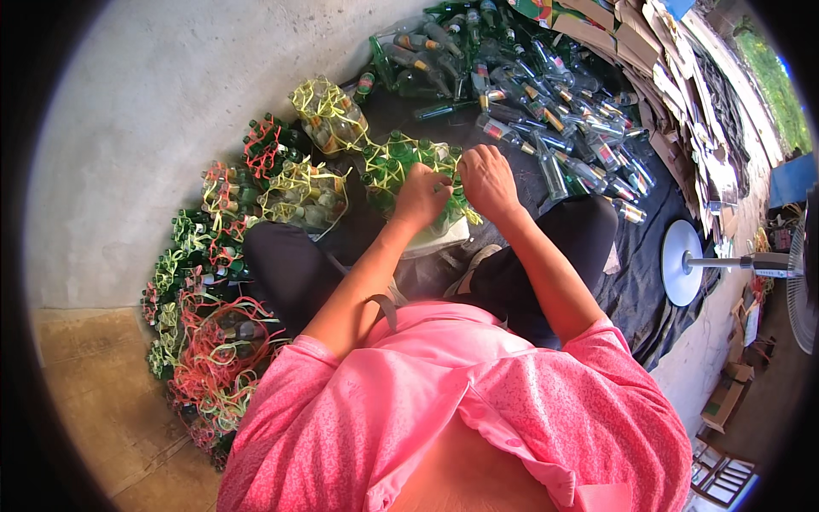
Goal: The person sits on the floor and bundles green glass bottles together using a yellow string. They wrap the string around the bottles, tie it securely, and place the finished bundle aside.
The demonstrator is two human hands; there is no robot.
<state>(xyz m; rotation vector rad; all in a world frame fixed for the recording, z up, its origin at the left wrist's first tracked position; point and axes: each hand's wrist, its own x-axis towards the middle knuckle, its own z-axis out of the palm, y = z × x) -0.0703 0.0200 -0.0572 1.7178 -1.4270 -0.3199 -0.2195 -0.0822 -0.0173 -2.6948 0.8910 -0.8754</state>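
A bundle of green glass bottles point(401, 154), laced with yellow straps, stands between my knees on a pale block or stool point(437, 241). My left hand point(424, 198) is closed over its near side, fingertips pinched together and turned toward the right. Close beside it, at the bundle's right edge, my right hand point(489, 181) is closed with knuckles up. Yellow strap ends hang below the hands. Whatever lies between the fingers of either hand is hidden. Just left of this bundle sits a yellow-strapped bundle of clear bottles point(328, 119).
Loose bottles point(546, 102) are heaped on a black sheet point(640, 256) ahead and to the right. Strapped bundles line the wall point(179, 94) at left, near tangled red straps point(226, 341). A fan point(800, 264) with a round base point(682, 263) and flattened cardboard point(682, 94) lie right.
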